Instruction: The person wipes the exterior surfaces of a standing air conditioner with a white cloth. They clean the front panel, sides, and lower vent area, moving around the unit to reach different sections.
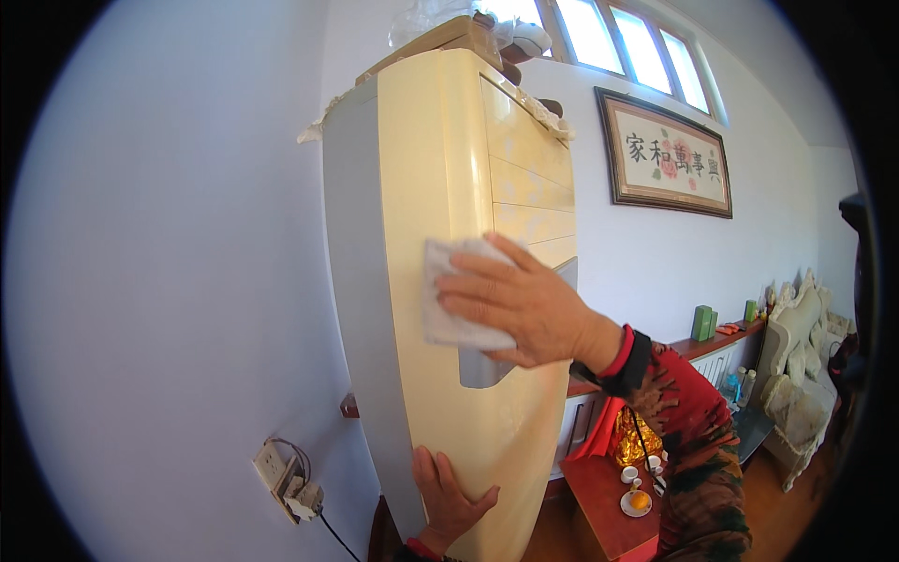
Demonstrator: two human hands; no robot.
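Note:
A tall cream-coloured floor-standing cabinet, seemingly an air conditioner (pixel 421 175), with a grey side panel, stands before me. My right hand (pixel 520 302) presses a folded white cloth (pixel 449 327) flat against its front, beside the louvred panel (pixel 530 183) and over part of a grey inset. The fingers are spread on the cloth, which looks slightly blurred. Lower down, my left hand (pixel 449 492) rests with fingers apart on the cabinet's front left edge, holding nothing.
A cardboard box (pixel 428 46) and plastic bag lie on the cabinet. Wall sockets (pixel 270 464) with a plug and cord are at lower left. A red table (pixel 611 520) with cups and a plate (pixel 635 513) stands at lower right, an ornate armchair (pixel 793 407) beyond.

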